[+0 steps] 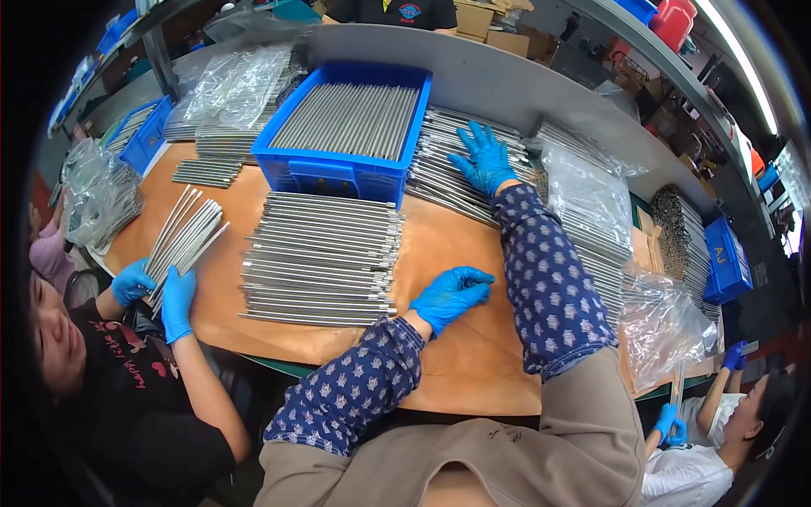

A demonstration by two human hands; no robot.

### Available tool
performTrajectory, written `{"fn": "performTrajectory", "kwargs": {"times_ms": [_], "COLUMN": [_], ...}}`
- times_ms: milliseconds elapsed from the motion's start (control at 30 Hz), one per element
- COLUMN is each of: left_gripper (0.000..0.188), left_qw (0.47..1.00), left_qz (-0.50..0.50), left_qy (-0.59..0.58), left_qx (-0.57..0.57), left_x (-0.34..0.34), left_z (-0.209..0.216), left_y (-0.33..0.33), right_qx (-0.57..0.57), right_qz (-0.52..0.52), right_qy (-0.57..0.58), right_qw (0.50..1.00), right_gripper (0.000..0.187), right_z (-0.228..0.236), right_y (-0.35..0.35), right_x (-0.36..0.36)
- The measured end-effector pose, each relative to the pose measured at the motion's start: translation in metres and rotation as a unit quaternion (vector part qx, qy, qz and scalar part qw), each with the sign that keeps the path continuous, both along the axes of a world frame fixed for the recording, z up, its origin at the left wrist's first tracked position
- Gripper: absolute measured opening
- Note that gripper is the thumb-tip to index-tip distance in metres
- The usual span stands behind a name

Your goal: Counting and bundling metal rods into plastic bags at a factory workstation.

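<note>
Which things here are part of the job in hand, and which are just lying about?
In use: left blue-gloved hand beside flat stack of thin grey metal rods; right blue-gloved hand on far rod pile.
Lying about: blue plastic crate; clear plastic bags.

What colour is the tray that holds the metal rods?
Blue: the plastic tray, seen in the head view.
</note>
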State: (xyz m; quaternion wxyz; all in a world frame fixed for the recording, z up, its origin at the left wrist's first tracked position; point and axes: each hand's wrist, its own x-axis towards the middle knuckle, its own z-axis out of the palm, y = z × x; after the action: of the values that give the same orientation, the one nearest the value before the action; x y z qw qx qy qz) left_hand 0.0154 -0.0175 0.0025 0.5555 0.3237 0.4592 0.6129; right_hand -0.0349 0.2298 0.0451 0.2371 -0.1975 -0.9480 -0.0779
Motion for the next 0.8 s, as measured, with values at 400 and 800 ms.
{"fn": "performTrajectory", "kwargs": {"times_ms": [400,800], "left_gripper": [0.033,0.078], "left_qw": [0.998,0.754], "left_qz": [-0.028,-0.004], "left_qy": [0.026,0.633], "left_qx": [0.04,0.175], "left_x": [-0.003,0.102], "left_z": [-0.007,0.016], "left_y": [0.0,0.051], "right_qx": [-0.308,-0.157], "right_qz": [0.076,-0.051], "right_qy": [-0.153,-0.105], "right_qw": [0.936,0.981], "right_gripper": [0.062,0.053], "right_z": [0.075,0.019], "right_y": [-0.064,-0.087], "right_x": [0.294,0.367]}}
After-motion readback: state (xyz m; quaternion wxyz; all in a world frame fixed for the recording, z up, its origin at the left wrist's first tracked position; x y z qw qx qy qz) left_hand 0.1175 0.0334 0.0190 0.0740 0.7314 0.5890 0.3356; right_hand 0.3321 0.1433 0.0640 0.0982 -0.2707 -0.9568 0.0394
